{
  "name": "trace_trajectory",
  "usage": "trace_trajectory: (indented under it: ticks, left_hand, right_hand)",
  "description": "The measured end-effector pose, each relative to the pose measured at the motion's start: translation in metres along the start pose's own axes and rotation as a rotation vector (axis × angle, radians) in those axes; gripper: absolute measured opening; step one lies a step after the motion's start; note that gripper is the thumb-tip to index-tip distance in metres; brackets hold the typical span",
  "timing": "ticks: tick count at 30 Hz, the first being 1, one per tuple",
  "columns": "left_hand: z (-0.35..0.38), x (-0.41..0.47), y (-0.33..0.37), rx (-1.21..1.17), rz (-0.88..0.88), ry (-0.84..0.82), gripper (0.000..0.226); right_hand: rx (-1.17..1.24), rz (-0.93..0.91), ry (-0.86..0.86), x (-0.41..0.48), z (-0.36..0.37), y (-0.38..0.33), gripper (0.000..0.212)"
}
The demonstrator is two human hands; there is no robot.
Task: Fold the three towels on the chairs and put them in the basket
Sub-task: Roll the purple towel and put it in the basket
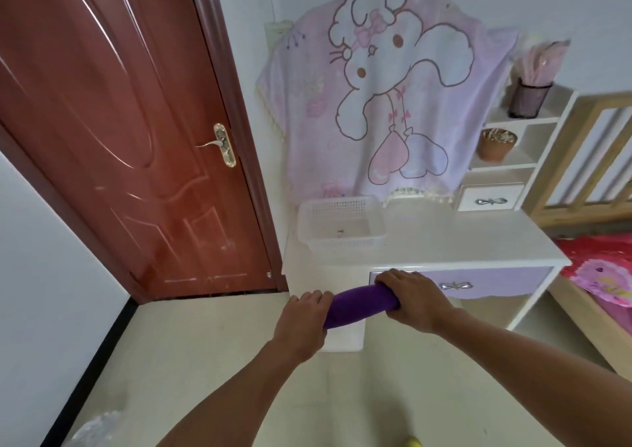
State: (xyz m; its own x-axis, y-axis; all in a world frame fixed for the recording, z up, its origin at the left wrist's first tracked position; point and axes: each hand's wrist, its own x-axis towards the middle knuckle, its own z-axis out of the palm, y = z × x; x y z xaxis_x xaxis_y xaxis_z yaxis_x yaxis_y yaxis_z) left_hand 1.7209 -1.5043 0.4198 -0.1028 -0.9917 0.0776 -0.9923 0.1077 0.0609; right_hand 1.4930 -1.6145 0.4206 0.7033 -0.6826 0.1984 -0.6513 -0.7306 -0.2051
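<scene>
Here a rolled purple towel (pixel 359 304) is held in the air: the left hand (pixel 304 323) curls its fingers round the 8 o'clock end, the right hand (pixel 413 301) round the 2 o'clock end. The basket (pixel 338 244) sits on the desk (pixel 461 238) at 12 o'clock

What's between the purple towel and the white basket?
Just bare desk top between purple towel and basket, in the head view.

Glossy wooden door (pixel 113 131), perforated plastic basket (pixel 342 241)
</scene>
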Motion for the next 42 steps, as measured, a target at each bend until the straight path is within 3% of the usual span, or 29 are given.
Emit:
trace_trajectory:
  ticks: [5, 10, 14, 20, 29, 37, 39, 42]
  left_hand:
    - [0.019, 0.09, -0.038, -0.141, -0.08, -0.045, 0.047]
    - [0.025, 0.181, -0.073, -0.503, -0.329, -0.093, 0.045]
    - [0.037, 0.244, -0.098, -0.745, -0.506, -0.072, 0.048]
    - [0.068, 0.302, -0.133, -0.894, -0.649, -0.064, 0.063]
    - [0.116, 0.368, -0.184, -0.886, -0.741, -0.217, 0.071]
    - [0.142, 0.383, -0.178, -0.551, -0.752, -0.383, 0.075]
    - [0.143, 0.386, -0.174, -0.455, -0.736, -0.415, 0.07]
    - [0.142, 0.378, -0.168, -0.277, -0.639, -0.427, 0.042]
  right_hand:
    - [0.167, 0.096, -0.096, 0.094, 0.009, 0.05, 0.048]
    - [0.538, 0.234, -0.189, 0.206, 0.012, 0.106, 0.058]
    - [0.744, 0.33, -0.2, 0.296, 0.02, 0.142, 0.05]
    - [0.778, 0.411, -0.294, 0.392, 0.063, 0.17, 0.033]
    - [0.653, 0.453, -0.447, 0.488, 0.146, 0.193, 0.032]
    - [0.545, 0.343, -0.642, 0.514, 0.203, 0.188, 0.042]
    - [0.51, 0.295, -0.682, 0.516, 0.218, 0.189, 0.044]
    - [0.45, 0.269, -0.659, 0.507, 0.233, 0.186, 0.04]
